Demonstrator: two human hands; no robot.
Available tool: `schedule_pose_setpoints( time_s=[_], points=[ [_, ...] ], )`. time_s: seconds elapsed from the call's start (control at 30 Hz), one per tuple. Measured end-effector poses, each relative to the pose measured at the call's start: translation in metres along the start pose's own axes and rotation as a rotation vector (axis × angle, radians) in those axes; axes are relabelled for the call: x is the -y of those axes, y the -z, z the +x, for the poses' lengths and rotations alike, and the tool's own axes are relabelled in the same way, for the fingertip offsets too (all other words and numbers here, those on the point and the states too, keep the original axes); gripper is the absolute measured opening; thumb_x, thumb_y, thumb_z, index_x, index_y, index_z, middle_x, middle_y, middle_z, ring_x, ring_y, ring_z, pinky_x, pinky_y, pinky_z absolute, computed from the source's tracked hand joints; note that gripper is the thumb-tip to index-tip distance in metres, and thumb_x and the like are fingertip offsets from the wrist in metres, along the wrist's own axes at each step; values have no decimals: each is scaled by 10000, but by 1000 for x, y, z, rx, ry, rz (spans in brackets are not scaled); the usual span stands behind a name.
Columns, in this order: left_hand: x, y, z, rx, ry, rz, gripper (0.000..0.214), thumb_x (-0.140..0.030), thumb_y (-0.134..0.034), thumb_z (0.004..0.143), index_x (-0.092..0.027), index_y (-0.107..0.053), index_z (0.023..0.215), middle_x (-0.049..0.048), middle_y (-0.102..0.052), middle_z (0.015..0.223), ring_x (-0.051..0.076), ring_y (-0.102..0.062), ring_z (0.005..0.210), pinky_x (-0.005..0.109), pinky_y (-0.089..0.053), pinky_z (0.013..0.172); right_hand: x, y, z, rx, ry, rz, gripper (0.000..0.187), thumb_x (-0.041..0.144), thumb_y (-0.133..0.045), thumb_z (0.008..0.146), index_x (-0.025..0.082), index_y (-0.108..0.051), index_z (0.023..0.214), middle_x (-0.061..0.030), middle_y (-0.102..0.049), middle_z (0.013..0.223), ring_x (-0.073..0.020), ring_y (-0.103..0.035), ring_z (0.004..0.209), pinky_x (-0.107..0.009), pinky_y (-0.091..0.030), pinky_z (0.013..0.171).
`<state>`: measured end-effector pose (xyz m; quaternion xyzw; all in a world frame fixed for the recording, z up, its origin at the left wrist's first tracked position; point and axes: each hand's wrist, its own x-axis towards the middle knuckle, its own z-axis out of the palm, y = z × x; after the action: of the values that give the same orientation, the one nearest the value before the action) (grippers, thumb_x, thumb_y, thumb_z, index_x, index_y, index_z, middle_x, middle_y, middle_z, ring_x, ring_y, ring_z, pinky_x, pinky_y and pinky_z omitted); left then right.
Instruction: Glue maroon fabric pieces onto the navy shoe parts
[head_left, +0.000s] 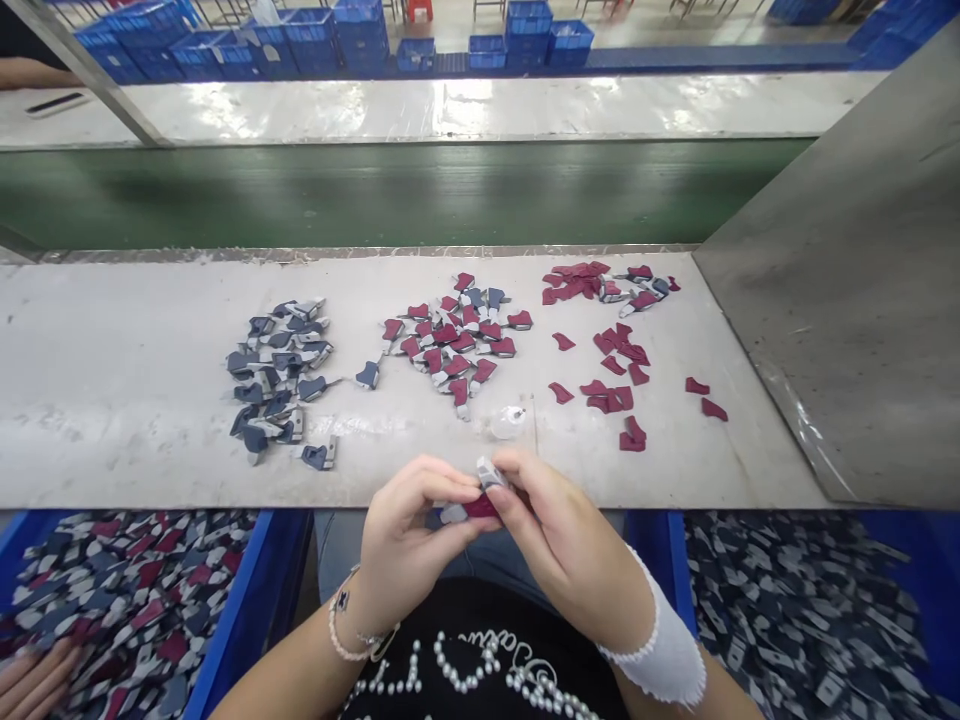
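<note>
Wrists angled inward, the left hand [416,522] and right hand [562,540] grip a maroon-and-grey part [480,506] between fingertips at the table's [135,420] near edge; below it, a left blue bin [246,605] holds mixed maroon, navy and grey pieces and another person's hand [41,678], a right blue bin [919,548] dark and grey ones

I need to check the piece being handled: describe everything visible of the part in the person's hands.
The part shows a maroon panel and pale grey sections, apparently hard plastic, one grey end angled upward. The left hand and right hand pinch it where, in this view, it overlaps the near edge of the table. The rest is hidden.
</note>
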<state>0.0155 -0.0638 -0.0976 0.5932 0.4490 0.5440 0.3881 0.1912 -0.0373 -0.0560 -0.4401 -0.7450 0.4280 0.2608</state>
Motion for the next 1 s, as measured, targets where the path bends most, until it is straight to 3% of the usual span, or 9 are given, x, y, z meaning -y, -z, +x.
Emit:
schedule_pose_setpoints(
  time_s=[0.1, 0.2, 0.33, 0.57, 0.7, 0.87, 1.0],
  points=[
    [1, 0, 0, 11, 131, -98, 233, -157, -820, 783, -232, -689, 960, 24, -729, 929, 170, -720, 838, 263, -621, 717, -1, 2, -2, 24, 68, -87, 117, 224, -412, 1048, 218, -520, 1092, -36, -618, 886, -201, -603, 782, -338, -498, 700],
    [-1, 4, 0, 76, 252, -12, 255, -193, -810, 790, -227, -688, 1012, 19, -748, 886, 174, -726, 787, 280, -616, 722, -4, 1, -1, 69, 130, -246, 184, 197, -387, 1045, 199, -559, 1107, -72, -634, 886, -238, -602, 782, -383, -519, 682],
    [-9, 8, 1, 142, 327, 150, 158, -224, -832, 755, -187, -684, 797, 10, -709, 737, 168, -664, 677, 282, -557, 644, -3, 3, -2, 156, 244, -403, 257, 170, -344, 1044, 159, -601, 1052, -74, -620, 785, -246, -563, 702, -377, -488, 579],
    [-13, 7, 1, 156, 359, -126, 207, -180, -846, 698, -176, -640, 713, 11, -704, 698, 157, -634, 642, 270, -511, 624, 9, 18, -12, 193, 462, -500, 326, 44, -391, 973, 131, -563, 1236, -74, -653, 822, -225, -532, 702, -347, -468, 577],
    [-14, 11, 6, 245, 389, -46, 178, -184, -823, 721, -155, -650, 748, 15, -692, 742, 148, -616, 692, 259, -498, 672, 6, 15, -9, 198, 450, -518, 306, 23, -392, 964, 86, -592, 1187, -66, -627, 799, -219, -518, 687, -345, -462, 557],
    [-20, 22, 8, 426, 429, 75, 130, -254, -776, 811, -158, -732, 888, 1, -694, 733, 127, -585, 657, 225, -463, 626, 2, 12, -4, 242, 370, -441, 259, 130, -370, 1031, 98, -615, 1108, -69, -612, 801, -229, -536, 697, -355, -483, 562],
    [-21, 26, 3, 454, 437, 71, 64, -200, -741, 839, -160, -734, 888, 0, -722, 757, 123, -622, 673, 202, -475, 640, 2, 12, 0, 293, 354, -387, 278, 198, -362, 1059, 112, -625, 1094, -65, -615, 789, -228, -563, 697, -348, -494, 562]
  ],
)
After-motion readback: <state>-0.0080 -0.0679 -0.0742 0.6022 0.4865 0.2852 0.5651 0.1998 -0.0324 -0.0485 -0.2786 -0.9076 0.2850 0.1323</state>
